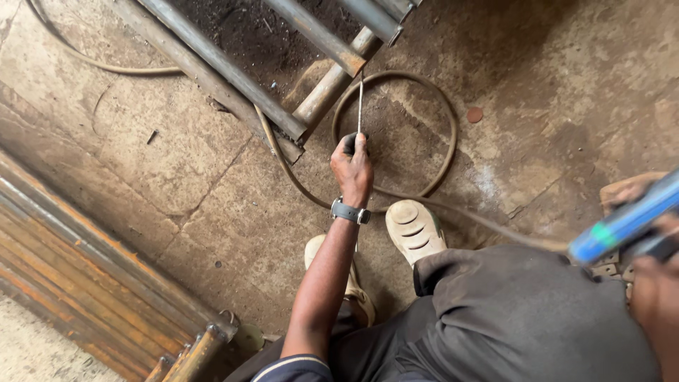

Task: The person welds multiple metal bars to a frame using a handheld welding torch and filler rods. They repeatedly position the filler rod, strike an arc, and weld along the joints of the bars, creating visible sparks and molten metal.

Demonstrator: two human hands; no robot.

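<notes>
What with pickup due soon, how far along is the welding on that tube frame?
Done: the steel tubes lie crossed on the floor; finished welds cannot be made out. In hand: the left hand grips a rod holder, its rod tip at the top tube's end, no arc showing. The blurred right hand is by a blue object. Left: probably that joint.

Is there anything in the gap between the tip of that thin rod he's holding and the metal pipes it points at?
Nothing visible does. The left hand holds a thin rod whose tip reaches right up to the end of a rusty pipe. The looped cable curves off to the side on the concrete floor, not across that gap.
</notes>
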